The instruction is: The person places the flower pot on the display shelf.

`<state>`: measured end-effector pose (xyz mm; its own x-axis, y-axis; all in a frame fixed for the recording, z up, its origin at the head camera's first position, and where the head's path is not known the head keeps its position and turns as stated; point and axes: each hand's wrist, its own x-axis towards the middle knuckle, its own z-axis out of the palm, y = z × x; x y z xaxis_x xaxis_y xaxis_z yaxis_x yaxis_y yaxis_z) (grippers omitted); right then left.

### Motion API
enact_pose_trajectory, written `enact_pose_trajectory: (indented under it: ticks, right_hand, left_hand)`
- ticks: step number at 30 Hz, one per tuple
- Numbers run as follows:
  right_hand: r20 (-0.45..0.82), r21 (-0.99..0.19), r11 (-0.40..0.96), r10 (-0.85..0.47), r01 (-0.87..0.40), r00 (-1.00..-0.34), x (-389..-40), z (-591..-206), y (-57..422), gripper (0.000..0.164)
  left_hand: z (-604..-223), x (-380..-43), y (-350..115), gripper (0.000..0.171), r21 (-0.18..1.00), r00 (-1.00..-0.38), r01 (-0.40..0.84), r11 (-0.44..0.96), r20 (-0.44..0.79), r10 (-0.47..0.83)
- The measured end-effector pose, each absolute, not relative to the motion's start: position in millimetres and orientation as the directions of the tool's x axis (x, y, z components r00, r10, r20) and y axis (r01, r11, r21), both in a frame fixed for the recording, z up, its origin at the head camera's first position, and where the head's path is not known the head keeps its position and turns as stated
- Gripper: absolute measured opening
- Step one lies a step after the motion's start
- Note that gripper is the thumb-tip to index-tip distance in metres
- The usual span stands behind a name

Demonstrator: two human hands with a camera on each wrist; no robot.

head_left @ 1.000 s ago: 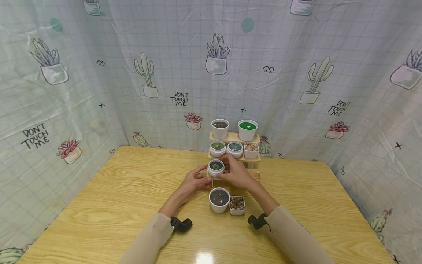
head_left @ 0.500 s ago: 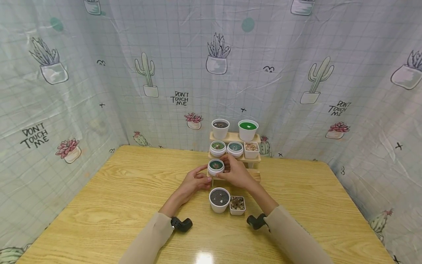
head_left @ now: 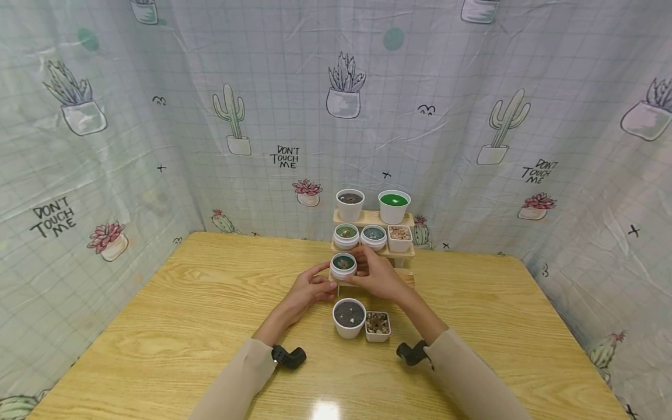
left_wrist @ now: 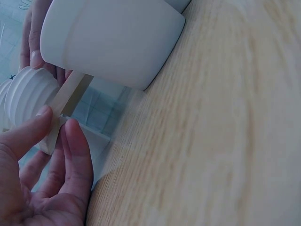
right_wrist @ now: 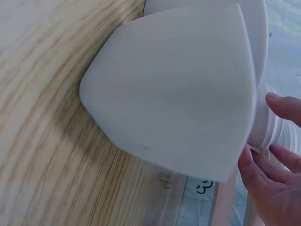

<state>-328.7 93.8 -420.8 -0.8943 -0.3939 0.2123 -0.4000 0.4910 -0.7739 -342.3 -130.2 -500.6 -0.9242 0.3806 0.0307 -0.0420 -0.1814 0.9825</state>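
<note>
A small wooden tiered stand holds white pots on its steps. On the left end of its lowest step sits a round ribbed white pot with a dark green top. My right hand holds this pot from the right, thumb at the front and fingers behind. My left hand grips the left end of the same step. In the left wrist view its thumb lies on top of the wooden board and fingers are beneath, close beside the ribbed pot.
In front of the stand are a round white pot of dark soil and a square pebble pot. Two ribbed pots and a square pot fill the middle step. A grey-topped pot and a green-topped pot stand above.
</note>
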Motion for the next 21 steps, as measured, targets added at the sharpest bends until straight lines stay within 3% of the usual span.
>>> enact_pose_trajectory:
  ticks: [13,21]
  right_hand:
    - [0.152,-0.788,0.495,-0.42,-0.366,-0.895,-311.5,-416.3,120.5,0.06]
    - [0.175,-0.791,0.464,-0.452,-0.398,-0.875,-294.4,-415.6,145.6,0.05]
  left_hand:
    - [-501.1,-343.1,-130.0,0.071,0.984,-0.925,-0.037,-0.174,0.032,0.378]
    - [-502.1,-343.5,-129.9,0.071,0.986,-0.929,-0.029,-0.165,0.034,0.37]
